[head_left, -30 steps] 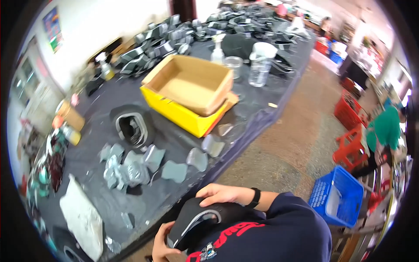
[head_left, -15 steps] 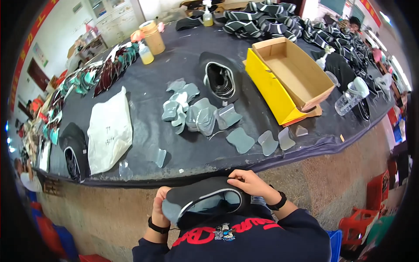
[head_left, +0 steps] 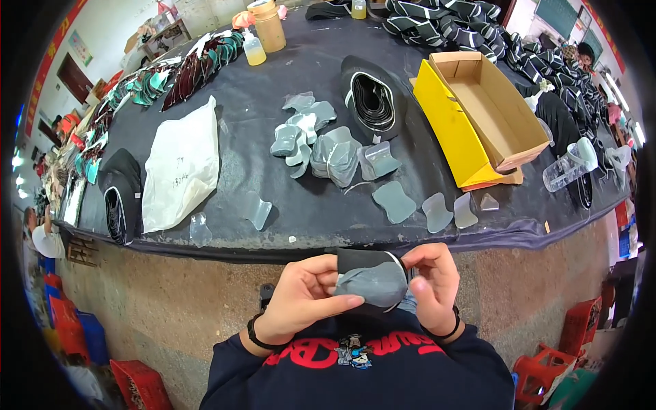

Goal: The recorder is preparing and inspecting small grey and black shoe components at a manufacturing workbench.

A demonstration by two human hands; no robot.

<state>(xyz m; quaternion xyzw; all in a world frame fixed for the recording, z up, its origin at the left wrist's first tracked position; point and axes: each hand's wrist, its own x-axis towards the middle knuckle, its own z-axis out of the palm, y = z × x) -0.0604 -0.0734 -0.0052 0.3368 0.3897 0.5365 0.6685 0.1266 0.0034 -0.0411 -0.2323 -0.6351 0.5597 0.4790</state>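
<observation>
Between my hands, just in front of the table edge, is a black fabric piece with pale edging, which looks like a shoe upper. A smooth grey patch covers its near, rounded end. My left hand grips the left side, thumb on the grey patch and fingers partly hidden behind. My right hand has its fingertips at the pale-edged right rim, with its thumb apart from them. Nearest on the table are loose grey hourglass-shaped sheets and a small tied stack of them.
On the dark table stand a yellow-sided open cardboard box, nested black uppers and a white bag. A clear plastic cup lies at the right. Striped black pieces are heaped behind. Red stools stand below right.
The black piece has turned from showing its wide opening to showing its grey-patched end. My hands have drawn closer together, and the left thumb now lies on the patch. The view has shifted.
</observation>
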